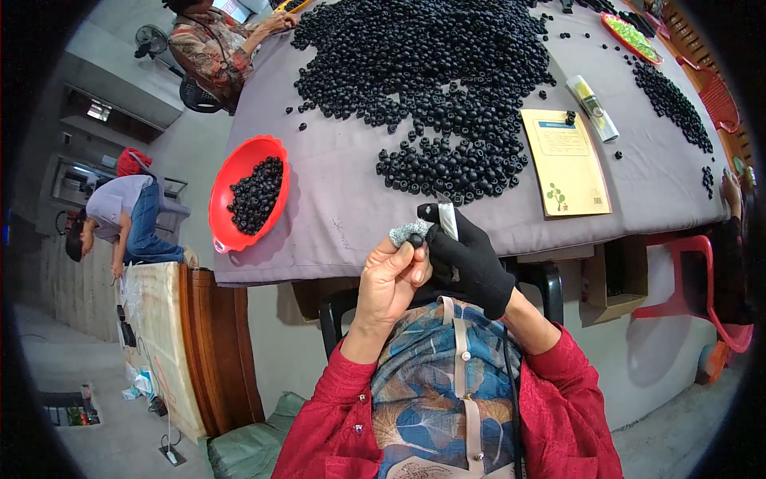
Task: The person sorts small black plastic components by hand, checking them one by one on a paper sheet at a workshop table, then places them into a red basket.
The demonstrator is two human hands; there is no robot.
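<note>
Just off the table's near edge, my bare left hand (388, 279) pinches a small round black bead (415, 239) between thumb and fingers. Grey speckled material (407, 231) sits over the fingertips right behind the bead; whether it is a finger cover or a pad I cannot tell. My right hand (477, 263), in a black glove, is closed around a narrow whitish tool (448, 220) whose upper end sticks up past the fingers. The two hands touch or nearly touch at the bead. The tool's working end is hidden.
A large heap of black beads (423, 64) covers the far cloth-covered table (319, 199). To the left stands a red basket (219, 195) of beads. A yellow booklet (565, 172) and a clear tube (593, 108) lie right. Two people (209, 48), (132, 211) are leftward; a pink chair (692, 247) stands right.
</note>
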